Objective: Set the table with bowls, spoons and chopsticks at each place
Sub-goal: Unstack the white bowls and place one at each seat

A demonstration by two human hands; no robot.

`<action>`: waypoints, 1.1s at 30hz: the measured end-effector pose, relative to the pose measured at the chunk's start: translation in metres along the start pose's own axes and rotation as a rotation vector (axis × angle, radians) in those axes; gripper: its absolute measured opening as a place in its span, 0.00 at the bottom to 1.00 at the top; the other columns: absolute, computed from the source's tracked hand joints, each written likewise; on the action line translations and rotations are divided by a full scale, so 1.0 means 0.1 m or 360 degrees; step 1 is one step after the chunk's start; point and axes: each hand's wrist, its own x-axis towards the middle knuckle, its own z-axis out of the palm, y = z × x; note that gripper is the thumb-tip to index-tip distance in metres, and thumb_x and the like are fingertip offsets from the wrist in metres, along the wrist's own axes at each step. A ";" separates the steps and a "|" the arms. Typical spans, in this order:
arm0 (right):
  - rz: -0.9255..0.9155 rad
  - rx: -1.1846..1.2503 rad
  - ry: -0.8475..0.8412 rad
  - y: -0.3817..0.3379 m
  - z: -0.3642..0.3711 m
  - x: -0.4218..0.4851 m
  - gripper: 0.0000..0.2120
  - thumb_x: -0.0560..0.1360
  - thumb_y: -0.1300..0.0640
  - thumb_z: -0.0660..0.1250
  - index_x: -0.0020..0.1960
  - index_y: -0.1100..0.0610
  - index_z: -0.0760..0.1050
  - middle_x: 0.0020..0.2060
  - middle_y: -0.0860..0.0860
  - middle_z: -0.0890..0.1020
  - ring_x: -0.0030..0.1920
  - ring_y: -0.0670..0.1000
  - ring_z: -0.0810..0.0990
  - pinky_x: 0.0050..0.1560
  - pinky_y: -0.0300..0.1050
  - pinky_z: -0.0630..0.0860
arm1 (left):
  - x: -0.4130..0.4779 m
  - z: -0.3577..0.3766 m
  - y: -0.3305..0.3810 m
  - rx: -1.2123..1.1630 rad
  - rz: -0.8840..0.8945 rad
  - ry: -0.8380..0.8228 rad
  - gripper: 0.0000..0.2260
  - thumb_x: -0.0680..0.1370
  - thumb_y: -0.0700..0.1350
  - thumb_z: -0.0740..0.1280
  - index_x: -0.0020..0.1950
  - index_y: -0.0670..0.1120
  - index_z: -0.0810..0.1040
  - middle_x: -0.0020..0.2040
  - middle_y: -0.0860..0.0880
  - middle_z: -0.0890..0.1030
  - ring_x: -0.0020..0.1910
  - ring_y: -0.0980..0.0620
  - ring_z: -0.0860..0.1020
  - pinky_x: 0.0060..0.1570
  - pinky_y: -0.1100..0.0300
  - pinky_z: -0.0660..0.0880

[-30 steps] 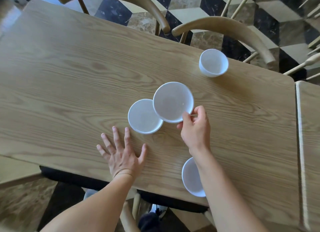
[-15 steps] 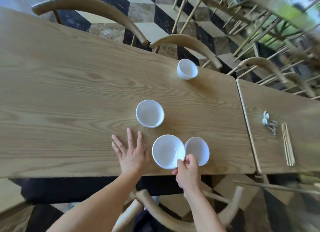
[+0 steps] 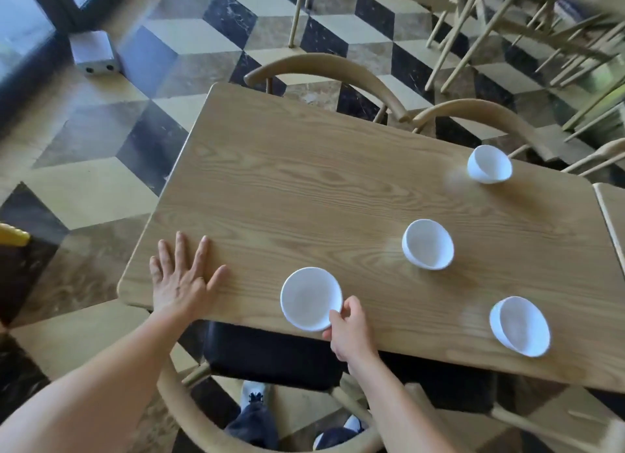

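Head view: left hand (image 3: pixel 184 283) lay palm down on the wooden table (image 3: pixel 304 188) near its near-left corner, fingers straight and spread, thumb out to the side, holding nothing. Right hand (image 3: pixel 348 330) pinched the near-right rim of a white bowl (image 3: pixel 309 298), thumb on the rim, other fingers curled under the outer wall. That bowl sat upright at the near edge of the table, above the black seat (image 3: pixel 270 358) of the near chair; could not tell whether it rested on the wood or was just off it. The two hands were well apart. Three more white bowls stood free on the table, none touching: a middle bowl (image 3: pixel 427 244) toward the right half, a far bowl (image 3: pixel 489 164) near the far-right corner, and a near-right bowl (image 3: pixel 519 330) close to the near edge. All four bowls were plain white inside and out. Two curved chair backs (image 3: pixel 324 66) (image 3: pixel 480 114) stood along the far side. The edge of a second table (image 3: pixel 614 215) butted up on the right. The floor (image 3: pixel 203 46) had a cube-pattern tile in black, cream and tan. A small silver box (image 3: pixel 94 53) with two round holes in its front sat on the floor at the far left. A pale shoe (image 3: pixel 253 395) showed below the near chair.
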 end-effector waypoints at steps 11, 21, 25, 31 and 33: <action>0.0088 0.0094 -0.0004 -0.23 0.35 0.06 0.04 0.79 0.57 0.60 0.47 0.56 0.65 0.32 0.56 0.78 0.18 0.46 0.60 0.19 0.35 0.55 | 0.02 0.03 -0.03 -0.0061 0.0010 0.0057 0.34 0.75 0.73 0.41 0.79 0.62 0.39 0.81 0.48 0.37 0.78 0.41 0.33 0.74 0.43 0.33; 0.0207 0.0276 -0.0182 -0.20 -0.11 0.06 0.14 0.81 0.55 0.62 0.66 0.51 0.72 0.48 0.52 0.84 0.19 0.46 0.60 0.21 0.35 0.53 | 0.12 -0.08 0.12 -0.0163 -0.0055 -0.0014 0.32 0.77 0.70 0.49 0.78 0.58 0.49 0.80 0.44 0.43 0.78 0.36 0.40 0.73 0.36 0.40; 0.0250 0.0348 0.0002 -0.17 -0.66 0.17 0.13 0.81 0.54 0.61 0.64 0.54 0.73 0.47 0.53 0.86 0.20 0.46 0.60 0.21 0.35 0.54 | 0.41 -0.21 0.41 -0.0221 -0.0029 0.0012 0.34 0.78 0.67 0.49 0.81 0.55 0.46 0.81 0.43 0.42 0.78 0.36 0.40 0.74 0.35 0.42; 0.0276 0.0471 0.0329 -0.18 -1.30 0.37 0.12 0.81 0.53 0.61 0.62 0.56 0.70 0.48 0.55 0.85 0.22 0.47 0.61 0.20 0.37 0.56 | 0.55 -0.10 0.74 -0.0227 -0.0293 0.0161 0.36 0.76 0.69 0.47 0.80 0.54 0.51 0.82 0.44 0.47 0.78 0.37 0.40 0.73 0.31 0.40; 0.0281 0.0528 0.0414 -0.21 -1.41 0.50 0.14 0.80 0.52 0.62 0.63 0.55 0.66 0.50 0.55 0.84 0.22 0.46 0.61 0.20 0.37 0.56 | 0.56 -0.07 0.76 -0.0225 -0.0290 0.0208 0.36 0.76 0.70 0.49 0.80 0.54 0.53 0.81 0.44 0.49 0.79 0.38 0.41 0.73 0.32 0.40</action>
